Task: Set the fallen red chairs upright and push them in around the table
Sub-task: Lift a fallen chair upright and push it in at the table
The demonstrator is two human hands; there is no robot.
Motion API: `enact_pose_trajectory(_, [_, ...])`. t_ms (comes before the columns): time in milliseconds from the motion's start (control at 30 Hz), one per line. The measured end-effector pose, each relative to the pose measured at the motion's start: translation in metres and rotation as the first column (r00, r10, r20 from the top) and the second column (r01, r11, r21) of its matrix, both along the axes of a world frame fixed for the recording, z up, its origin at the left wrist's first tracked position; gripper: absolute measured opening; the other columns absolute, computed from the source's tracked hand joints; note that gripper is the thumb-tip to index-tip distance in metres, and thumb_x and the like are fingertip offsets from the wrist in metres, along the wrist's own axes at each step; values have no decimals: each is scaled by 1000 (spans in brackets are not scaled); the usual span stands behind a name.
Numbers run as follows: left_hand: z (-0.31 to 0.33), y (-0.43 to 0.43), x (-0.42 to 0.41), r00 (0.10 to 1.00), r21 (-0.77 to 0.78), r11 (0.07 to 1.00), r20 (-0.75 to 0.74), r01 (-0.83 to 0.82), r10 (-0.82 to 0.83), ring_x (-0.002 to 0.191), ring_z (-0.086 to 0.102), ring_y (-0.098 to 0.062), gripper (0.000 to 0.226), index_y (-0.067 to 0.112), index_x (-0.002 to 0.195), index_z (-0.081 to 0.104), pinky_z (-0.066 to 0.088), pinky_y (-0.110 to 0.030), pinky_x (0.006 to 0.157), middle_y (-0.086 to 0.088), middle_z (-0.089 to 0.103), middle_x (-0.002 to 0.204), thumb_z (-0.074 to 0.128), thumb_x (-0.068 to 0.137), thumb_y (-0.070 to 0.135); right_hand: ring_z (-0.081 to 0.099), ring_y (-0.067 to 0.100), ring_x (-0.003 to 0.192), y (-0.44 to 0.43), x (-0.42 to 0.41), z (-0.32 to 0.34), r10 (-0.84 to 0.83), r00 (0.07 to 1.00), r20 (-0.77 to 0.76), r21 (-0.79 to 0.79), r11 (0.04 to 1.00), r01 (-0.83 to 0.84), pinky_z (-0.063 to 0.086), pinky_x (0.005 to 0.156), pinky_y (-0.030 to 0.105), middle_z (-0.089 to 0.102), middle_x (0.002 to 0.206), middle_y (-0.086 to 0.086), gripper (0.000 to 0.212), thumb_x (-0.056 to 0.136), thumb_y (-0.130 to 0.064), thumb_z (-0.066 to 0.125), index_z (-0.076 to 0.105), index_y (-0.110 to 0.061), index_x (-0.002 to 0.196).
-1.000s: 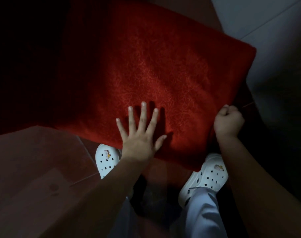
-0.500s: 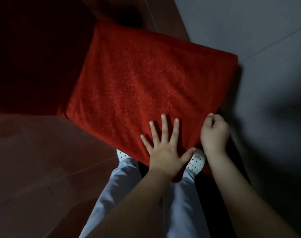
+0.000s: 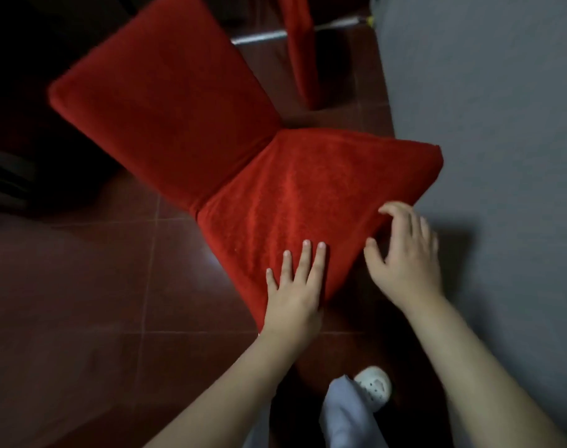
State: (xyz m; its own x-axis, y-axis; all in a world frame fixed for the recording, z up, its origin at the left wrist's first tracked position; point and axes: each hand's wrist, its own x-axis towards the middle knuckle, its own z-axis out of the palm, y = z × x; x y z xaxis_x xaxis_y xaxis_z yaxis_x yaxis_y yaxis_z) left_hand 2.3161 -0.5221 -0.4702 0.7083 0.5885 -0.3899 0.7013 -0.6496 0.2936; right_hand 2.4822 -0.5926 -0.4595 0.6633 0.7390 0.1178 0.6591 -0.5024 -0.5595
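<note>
A red fabric-covered chair (image 3: 308, 202) fills the middle of the head view, its seat facing up at me and its backrest reaching away to the upper left. My left hand (image 3: 295, 292) lies flat with straight fingers on the near corner of the seat. At the seat's right edge is my right hand (image 3: 405, 257), its fingers spread and loosely bent, the fingertips at the fabric and gripping nothing. The chair's legs are hidden under the seat.
A second red chair (image 3: 300, 50) stands at the top, with a metal bar (image 3: 259, 35) behind it. A grey wall (image 3: 486, 156) runs close along the right. Dark furniture (image 3: 16, 176) sits in shadow at left. My foot in a white clog (image 3: 374, 388) stands on the dark red floor tiles.
My right hand has let go of the seat's edge and spread its fingers. The chair now lies farther from me, with its backrest in view. My left hand stays flat on the seat.
</note>
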Motion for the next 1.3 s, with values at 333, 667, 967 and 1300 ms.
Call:
enact_pose_trajectory(333, [61,71,-29,995,0,997,60,-78,78,149,-1,-29,99,35,151,-16,4,-58,118,10,-5,162,60,89,24,-24,34,144,90,32,56,579,772,263,-541,751,-379,-5,112,62,-24,159,1,137,58,-29,88,-12,-39,151])
enact_pose_trajectory(667, [118,143,-45,969,81,966,35,-247,245,147,21,-26,94,47,150,11,22,-51,116,20,15,159,66,74,54,-19,28,146,171,33,109,699,675,237,-576,661,-481,-8,110,66,-13,162,-3,117,77,-34,76,-18,-48,145])
enact_pose_trajectory(967, [181,248,-53,935,215,910,123,-353,334,123,53,-14,81,50,143,33,43,-29,91,20,48,142,65,69,59,7,18,148,287,37,162,718,654,240,-545,657,-521,-10,112,59,18,159,-9,85,80,-47,70,17,-49,147])
enact_pose_trajectory(1300, [237,354,-62,941,112,935,73,-336,330,115,58,-17,79,51,140,39,41,-25,81,13,58,134,65,66,56,12,17,148,388,24,218,732,642,226,-598,625,-502,-3,115,55,18,159,-8,87,81,-51,68,14,-48,148])
